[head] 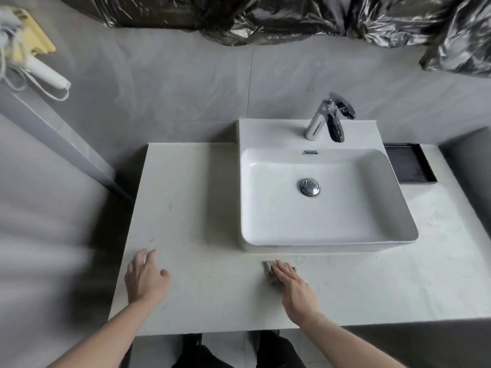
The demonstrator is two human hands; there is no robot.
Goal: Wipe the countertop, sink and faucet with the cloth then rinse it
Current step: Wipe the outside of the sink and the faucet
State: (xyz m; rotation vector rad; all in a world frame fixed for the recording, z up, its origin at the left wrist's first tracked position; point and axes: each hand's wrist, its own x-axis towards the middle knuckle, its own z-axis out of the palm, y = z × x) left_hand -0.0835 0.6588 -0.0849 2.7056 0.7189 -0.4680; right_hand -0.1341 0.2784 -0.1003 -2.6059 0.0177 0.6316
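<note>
Grey cloth [271,272] mostly hidden under right hand [295,288] fingers [283,269].

cloth [270,272]: mostly hidden beneath right hand [295,286], only crumpled edges showing | both forearms: cut off by bottom edge | hair dryer [39,67] and yellow holder [34,38]: blurred, cropped at left edge | black plastic sheeting [318,19]: cut by top edge, hiding whatever lies behind it

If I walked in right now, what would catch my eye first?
Probably the white sink with its shiny faucet, sitting right of centre on the pale countertop. In front of it, the right hand presses a small cloth flat, while the left hand rests nearby.
</note>
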